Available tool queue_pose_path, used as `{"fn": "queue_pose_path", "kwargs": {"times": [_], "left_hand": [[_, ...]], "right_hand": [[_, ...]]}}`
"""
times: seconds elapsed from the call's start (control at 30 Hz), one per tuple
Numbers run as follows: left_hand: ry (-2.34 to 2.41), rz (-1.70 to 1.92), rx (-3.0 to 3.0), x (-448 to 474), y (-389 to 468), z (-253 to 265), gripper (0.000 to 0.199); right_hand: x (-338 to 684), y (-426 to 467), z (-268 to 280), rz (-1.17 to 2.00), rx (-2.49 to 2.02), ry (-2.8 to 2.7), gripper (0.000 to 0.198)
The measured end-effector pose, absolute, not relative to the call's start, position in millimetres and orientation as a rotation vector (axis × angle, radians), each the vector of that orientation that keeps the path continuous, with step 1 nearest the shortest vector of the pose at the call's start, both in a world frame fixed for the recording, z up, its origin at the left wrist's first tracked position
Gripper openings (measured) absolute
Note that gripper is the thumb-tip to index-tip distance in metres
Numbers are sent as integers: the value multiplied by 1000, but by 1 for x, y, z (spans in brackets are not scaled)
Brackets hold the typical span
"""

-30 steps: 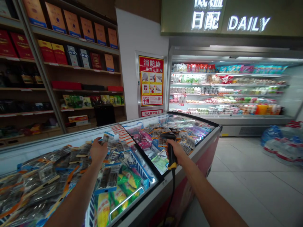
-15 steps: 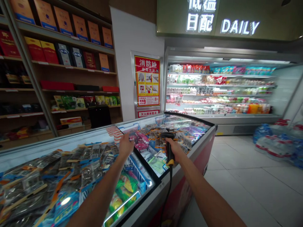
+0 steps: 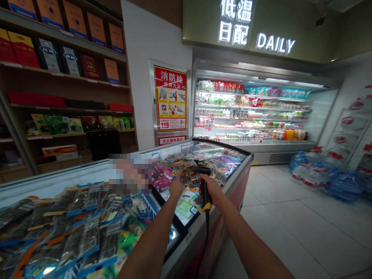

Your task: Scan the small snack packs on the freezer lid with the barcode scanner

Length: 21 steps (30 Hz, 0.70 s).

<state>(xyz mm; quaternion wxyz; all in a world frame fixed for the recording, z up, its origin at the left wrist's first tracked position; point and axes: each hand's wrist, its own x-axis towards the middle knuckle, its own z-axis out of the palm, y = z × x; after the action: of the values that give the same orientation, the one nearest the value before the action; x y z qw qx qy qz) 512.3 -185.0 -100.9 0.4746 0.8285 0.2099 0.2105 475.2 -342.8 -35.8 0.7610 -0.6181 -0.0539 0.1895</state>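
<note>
My right hand (image 3: 214,189) is wrapped round the handle of a black and yellow barcode scanner (image 3: 205,190), whose cord hangs down in front of the freezer. Close to its left, my left hand (image 3: 176,188) hovers over the glass-topped chest freezer (image 3: 190,242) with its fingers curled. Whatever those fingers hold, if anything, is too small and blurred to name. Beneath and beyond both hands lie dark flat packets (image 3: 186,167) with orange edges and pink bags (image 3: 161,176). A large spread of clear packets with blue and orange edges (image 3: 84,232) covers the left side of the freezer.
Shelves of boxes (image 3: 75,23) stand at the left. A red and yellow poster (image 3: 171,99) hangs on the wall. The lit open fridge (image 3: 250,112) is at the back, with large water bottles (image 3: 345,186) on the floor at right. A pixelated patch hides part of the freezer.
My view has turned to the right, so the shelves and poster sit further left. My left hand has moved right, closer to the scanner, which stays in my right hand.
</note>
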Motion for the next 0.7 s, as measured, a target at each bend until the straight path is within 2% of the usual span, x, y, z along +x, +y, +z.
{"fn": "queue_pose_path", "kwargs": {"times": [0.2,0.37,0.7], "left_hand": [[521,473,1679,487,-149,-95,47],[490,586,1505,451,-110,-90,50],[570,786,1910,427,-83,-63,50]], "right_hand": [[462,-335,-35,581,-1275,-148,27],[445,-317,-35,675,-1227,-213,26],[422,-300,-23,725,-1266,-345,27]]}}
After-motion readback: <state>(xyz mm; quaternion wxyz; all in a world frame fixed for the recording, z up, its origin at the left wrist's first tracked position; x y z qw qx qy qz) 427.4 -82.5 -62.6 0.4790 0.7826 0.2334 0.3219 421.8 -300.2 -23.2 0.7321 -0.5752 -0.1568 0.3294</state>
